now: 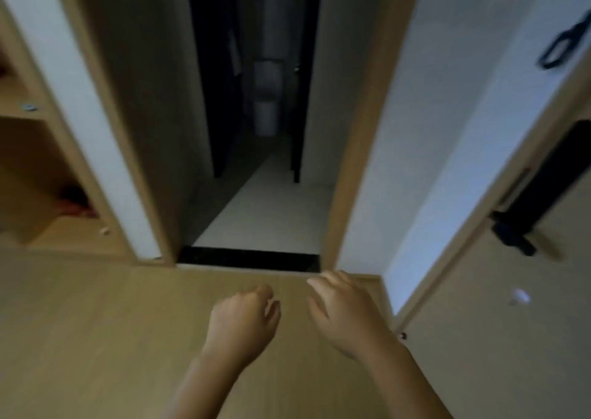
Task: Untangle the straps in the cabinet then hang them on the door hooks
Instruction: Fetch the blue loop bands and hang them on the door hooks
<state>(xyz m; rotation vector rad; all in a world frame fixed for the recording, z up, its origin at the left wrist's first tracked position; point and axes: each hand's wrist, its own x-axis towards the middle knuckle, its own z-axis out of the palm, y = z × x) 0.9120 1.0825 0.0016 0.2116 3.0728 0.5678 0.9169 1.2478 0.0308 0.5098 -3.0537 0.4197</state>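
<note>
A dark strap [566, 43] hangs high on the door [499, 338] at the far right, blurred by motion. In the open wooden cabinet [38, 115] at the far left lies a dark and red bundle [76, 199] on the lower shelf; I cannot tell whether it is straps. My left hand [244, 318] and my right hand [343, 310] hover side by side over the wooden floor in the lower middle, fingers loosely curled, holding nothing.
Straight ahead an open doorway leads into a dark bathroom with a toilet [267, 99] and a black threshold [249, 258]. The door on the right has a black handle [511, 233]. A white wall panel [431, 131] stands between doorway and door.
</note>
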